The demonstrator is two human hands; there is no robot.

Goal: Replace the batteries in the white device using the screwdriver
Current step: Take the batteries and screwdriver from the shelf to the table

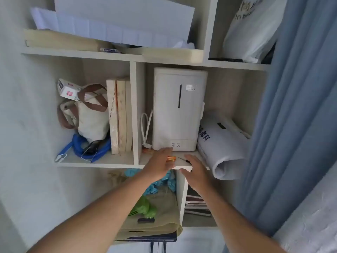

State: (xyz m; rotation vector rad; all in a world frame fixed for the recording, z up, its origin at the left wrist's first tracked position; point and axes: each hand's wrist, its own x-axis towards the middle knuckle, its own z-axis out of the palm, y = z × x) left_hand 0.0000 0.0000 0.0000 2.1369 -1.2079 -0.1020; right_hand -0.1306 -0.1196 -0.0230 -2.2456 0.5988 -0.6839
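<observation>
A tall white device (177,110) stands upright in the middle shelf compartment. In front of it on the shelf board (149,164) lies a screwdriver (172,159) with an orange handle and a thin dark shaft pointing right. My left hand (160,164) reaches over the shelf edge, fingers spread, covering part of the orange handle. My right hand (196,172) hovers at the shelf edge just right of the shaft tip, fingers apart and holding nothing. Whether my left hand touches the screwdriver is hidden.
A white cable (146,128) hangs left of the device. A rolled white bag (222,148) lies to its right. Books (120,115) and a canvas bag (89,114) fill the left compartment. A blue curtain (284,125) hangs on the right. Bags and books sit below.
</observation>
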